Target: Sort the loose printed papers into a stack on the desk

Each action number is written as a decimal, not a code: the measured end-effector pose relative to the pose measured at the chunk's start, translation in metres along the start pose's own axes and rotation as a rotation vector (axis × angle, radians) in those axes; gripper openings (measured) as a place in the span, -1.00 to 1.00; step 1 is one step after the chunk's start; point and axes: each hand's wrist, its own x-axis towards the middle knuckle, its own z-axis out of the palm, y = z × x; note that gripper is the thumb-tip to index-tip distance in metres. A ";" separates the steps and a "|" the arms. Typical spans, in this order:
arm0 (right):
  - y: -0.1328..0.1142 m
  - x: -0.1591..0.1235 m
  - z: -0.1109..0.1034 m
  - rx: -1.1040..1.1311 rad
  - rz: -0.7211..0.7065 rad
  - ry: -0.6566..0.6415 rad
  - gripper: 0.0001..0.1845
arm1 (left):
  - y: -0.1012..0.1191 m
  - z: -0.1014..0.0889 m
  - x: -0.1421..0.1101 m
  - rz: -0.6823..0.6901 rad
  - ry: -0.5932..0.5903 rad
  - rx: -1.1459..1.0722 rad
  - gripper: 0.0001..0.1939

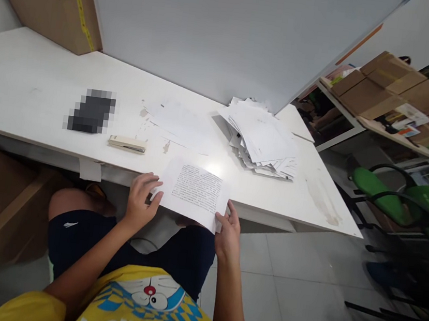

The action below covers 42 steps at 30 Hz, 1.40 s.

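White printed sheet (197, 192), across the near edge of the tabletop (23, 90): left hand (142, 198) holds its left side, right hand (229, 230) its right. Judged light, thin, easily creased; best gripped gently by opposite margins.

Office-type room, by the look: white desk (38, 68) against a grey partition (215, 30), stapler (126, 144) and messy paper stack (260, 137) on it, printed sheet (195, 189) at its front edge; right side has green chair (374, 194) with black armrests, another table (342, 138) piled with cardboard boxes (390, 80), pale tiled floor (299, 301) below
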 end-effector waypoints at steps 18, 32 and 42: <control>-0.016 -0.009 -0.004 -0.012 0.012 -0.065 -0.36 | 0.014 -0.012 -0.018 -1.014 -0.186 -0.656 -0.63; -0.019 -0.008 0.000 -0.089 -0.023 -0.126 -0.31 | 0.010 -0.016 -0.019 -0.988 -0.262 -0.706 -0.60; -0.019 -0.009 0.005 -0.082 -0.025 -0.151 -0.35 | 0.011 -0.015 -0.022 -0.991 -0.222 -0.686 -0.62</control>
